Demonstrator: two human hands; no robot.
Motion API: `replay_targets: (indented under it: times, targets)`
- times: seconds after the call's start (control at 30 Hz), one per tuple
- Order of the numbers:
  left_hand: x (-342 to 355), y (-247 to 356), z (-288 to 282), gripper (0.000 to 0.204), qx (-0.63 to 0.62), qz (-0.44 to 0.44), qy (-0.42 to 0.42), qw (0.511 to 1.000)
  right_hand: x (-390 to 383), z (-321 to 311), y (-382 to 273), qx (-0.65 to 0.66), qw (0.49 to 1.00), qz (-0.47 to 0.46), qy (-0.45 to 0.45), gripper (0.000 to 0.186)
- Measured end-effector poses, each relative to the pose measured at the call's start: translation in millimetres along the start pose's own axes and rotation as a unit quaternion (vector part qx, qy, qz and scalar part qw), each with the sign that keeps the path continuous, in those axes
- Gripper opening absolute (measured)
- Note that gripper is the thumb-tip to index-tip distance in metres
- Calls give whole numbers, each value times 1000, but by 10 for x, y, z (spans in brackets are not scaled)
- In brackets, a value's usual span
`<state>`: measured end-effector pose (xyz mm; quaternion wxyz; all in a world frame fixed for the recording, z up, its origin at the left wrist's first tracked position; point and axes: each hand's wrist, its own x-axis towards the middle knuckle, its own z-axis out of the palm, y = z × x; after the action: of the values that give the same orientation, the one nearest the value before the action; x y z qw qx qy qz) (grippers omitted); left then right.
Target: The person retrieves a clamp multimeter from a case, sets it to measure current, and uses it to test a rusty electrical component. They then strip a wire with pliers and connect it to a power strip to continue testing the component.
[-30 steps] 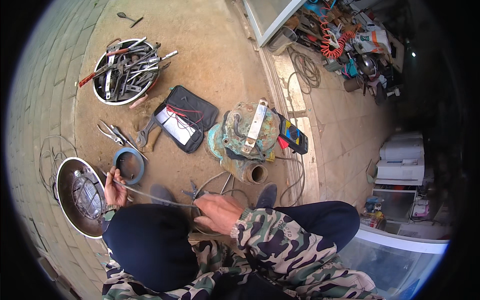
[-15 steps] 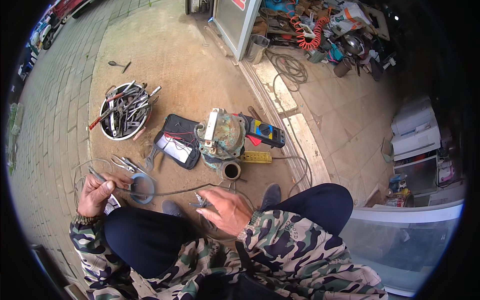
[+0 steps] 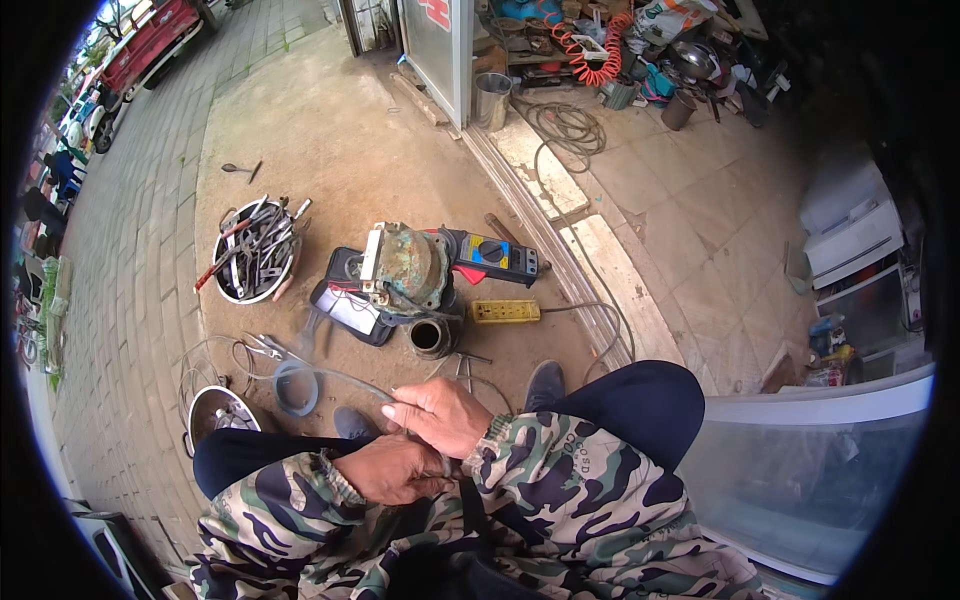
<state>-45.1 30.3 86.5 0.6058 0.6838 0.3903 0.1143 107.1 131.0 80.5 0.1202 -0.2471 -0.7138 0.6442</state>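
Observation:
A grey cable (image 3: 345,380) rises from loose loops on the ground at the left and passes into my right hand (image 3: 440,415). My right hand is closed round it, thumb lying along the cable. Just below, close to my lap, my left hand (image 3: 392,470) is closed on a short stretch of the same cable, its fingers curled under and partly hidden. The two hands touch or nearly touch. Ahead of them stands a worn pump (image 3: 410,265) with flaking green paint and a round open pipe mouth (image 3: 428,337).
A clamp meter (image 3: 490,252) leans by the pump, near a yellow power strip (image 3: 505,311) and an open black case (image 3: 345,305). Leftward are a tool bucket (image 3: 255,250), pliers (image 3: 265,347), a blue coil (image 3: 296,388) and a white bowl (image 3: 215,410). A door track (image 3: 520,215) runs rightward.
My left hand has come from the far left to my lap beside my right hand, bringing the cable with it. The white bowl is now uncovered. The view has shifted slightly.

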Motion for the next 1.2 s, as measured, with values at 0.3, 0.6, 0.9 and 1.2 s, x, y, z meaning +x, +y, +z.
replay_targets:
  times: [0.3, 0.6, 0.9, 1.2]
  targets:
    - [-612, -655, -606, 67, -683, 94, 525, 500, -447, -801, -29, -135, 979, 54, -142, 24]
    - [-821, -454, -623, 33, -467, 101, 614, 628, -278, -368, 648, -428, 868, 234, -93, 36]
    - [0, -269, 326, 16, 37, -31, 363, 931, -47, -103, -90, -63, 996, 48, -38, 70]
    - [-84, -399, 269, 49, -344, -33, 291, 892, -64, -109, -71, -179, 977, -119, 6, 18]
